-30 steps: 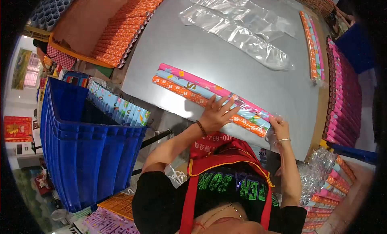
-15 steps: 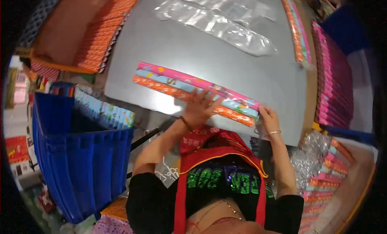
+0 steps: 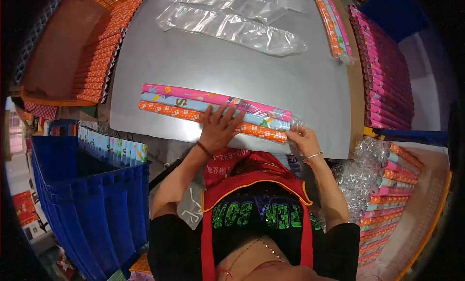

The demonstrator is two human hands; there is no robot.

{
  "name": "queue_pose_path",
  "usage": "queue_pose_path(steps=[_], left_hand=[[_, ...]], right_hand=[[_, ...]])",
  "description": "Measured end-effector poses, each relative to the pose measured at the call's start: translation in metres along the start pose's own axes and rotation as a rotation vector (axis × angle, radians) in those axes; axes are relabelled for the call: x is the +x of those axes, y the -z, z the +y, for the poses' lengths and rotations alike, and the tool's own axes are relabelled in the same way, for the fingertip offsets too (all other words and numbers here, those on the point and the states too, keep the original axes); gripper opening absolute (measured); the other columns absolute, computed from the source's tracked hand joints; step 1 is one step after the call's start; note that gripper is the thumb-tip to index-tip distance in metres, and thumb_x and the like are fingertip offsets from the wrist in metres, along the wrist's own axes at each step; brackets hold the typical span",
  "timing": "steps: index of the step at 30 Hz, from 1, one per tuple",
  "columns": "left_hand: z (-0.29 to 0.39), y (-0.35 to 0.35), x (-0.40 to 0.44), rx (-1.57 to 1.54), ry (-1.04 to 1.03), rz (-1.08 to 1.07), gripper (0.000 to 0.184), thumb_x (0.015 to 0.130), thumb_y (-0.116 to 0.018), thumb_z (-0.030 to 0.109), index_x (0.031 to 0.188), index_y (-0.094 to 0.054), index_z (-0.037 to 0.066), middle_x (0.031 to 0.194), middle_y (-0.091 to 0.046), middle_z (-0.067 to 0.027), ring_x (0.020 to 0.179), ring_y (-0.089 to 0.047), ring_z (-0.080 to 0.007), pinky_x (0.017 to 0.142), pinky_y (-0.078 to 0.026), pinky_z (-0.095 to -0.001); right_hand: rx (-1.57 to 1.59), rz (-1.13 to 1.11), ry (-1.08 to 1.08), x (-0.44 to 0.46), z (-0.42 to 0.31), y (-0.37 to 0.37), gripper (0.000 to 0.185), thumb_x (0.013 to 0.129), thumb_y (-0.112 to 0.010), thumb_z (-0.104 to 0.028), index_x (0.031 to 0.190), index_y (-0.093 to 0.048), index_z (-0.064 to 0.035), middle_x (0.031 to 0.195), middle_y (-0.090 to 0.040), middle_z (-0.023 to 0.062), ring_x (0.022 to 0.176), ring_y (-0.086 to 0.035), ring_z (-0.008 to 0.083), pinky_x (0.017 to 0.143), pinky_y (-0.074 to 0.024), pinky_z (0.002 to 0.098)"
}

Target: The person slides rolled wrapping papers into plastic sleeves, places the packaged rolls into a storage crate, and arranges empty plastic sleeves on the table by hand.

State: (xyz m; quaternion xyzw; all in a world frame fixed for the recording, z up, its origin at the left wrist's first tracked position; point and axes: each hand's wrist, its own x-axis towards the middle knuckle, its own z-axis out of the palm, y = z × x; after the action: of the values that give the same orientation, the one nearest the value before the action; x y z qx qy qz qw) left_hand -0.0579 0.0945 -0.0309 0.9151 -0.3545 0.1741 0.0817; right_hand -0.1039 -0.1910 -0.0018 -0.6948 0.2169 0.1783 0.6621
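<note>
Three wrapping paper rolls lie side by side on the table: a pink roll (image 3: pixel 193 93), a light blue roll (image 3: pixel 162 100) and an orange roll (image 3: pixel 167 110). Clear plastic covers their right part. My left hand (image 3: pixel 220 128) rests across the rolls near their middle, fingers spread and palm down. At the right end, my right hand (image 3: pixel 302 139) pinches the loose end of the clear plastic sleeve (image 3: pixel 296 123) beside the orange roll. Its fingertips partly hide the plastic there.
Flat clear plastic sleeves (image 3: pixel 232 26) lie farther back on the grey table (image 3: pixel 145 63). A wrapped set of rolls (image 3: pixel 332 24) sits at the right edge. Crates of orange rolls (image 3: pixel 99 58) and pink rolls (image 3: pixel 385 77) flank the table. A blue bin (image 3: pixel 92 203) stands left; packed sets (image 3: pixel 387 198) lie right.
My right hand has moved from the pink roll's end down to the orange roll's end, now pinching the plastic. My left hand stays spread on the rolls. The whole view has shifted.
</note>
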Motion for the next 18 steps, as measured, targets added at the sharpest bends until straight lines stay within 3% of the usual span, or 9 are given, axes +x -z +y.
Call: queue_pose_path(steps=[4, 10, 18], left_hand=[[0.0, -0.002, -0.001, 0.018, 0.003, -0.024, 0.056, 0.078, -0.061, 0.037, 0.128, -0.044, 0.019, 0.132, -0.038, -0.0064, 0.126, -0.031, -0.0266, 0.105, -0.015, -0.0522], [0.001, 0.001, 0.002, 0.006, 0.011, -0.005, 0.059, 0.074, -0.064, 0.035, 0.127, -0.044, 0.019, 0.132, -0.039, -0.0066, 0.126, -0.031, -0.0268, 0.104, -0.015, -0.0527], [0.001, -0.007, -0.005, -0.038, 0.031, -0.04, 0.036, 0.069, -0.067, 0.032, 0.098, -0.051, 0.018, 0.139, -0.033, -0.0105, 0.13, -0.027, -0.0276, 0.105, -0.008, -0.0544]], right_hand=[[0.016, 0.0, -0.071, 0.001, 0.003, 0.002, 0.028, 0.077, -0.068, -0.021, 0.091, -0.062, 0.003, 0.073, -0.058, 0.0004, 0.063, -0.05, 0.0066, 0.055, -0.0393, 0.0207], [-0.061, -0.011, 0.014, 0.005, 0.008, 0.0, 0.024, 0.075, -0.07, -0.021, 0.085, -0.062, 0.0003, 0.069, -0.055, -0.0021, 0.059, -0.047, 0.0062, 0.053, -0.0381, 0.0211], [0.081, -0.043, -0.101, 0.007, -0.006, 0.0, 0.015, 0.077, -0.068, -0.015, 0.078, -0.061, -0.0023, 0.067, -0.055, -0.0013, 0.054, -0.046, 0.006, 0.046, -0.034, 0.0226]])
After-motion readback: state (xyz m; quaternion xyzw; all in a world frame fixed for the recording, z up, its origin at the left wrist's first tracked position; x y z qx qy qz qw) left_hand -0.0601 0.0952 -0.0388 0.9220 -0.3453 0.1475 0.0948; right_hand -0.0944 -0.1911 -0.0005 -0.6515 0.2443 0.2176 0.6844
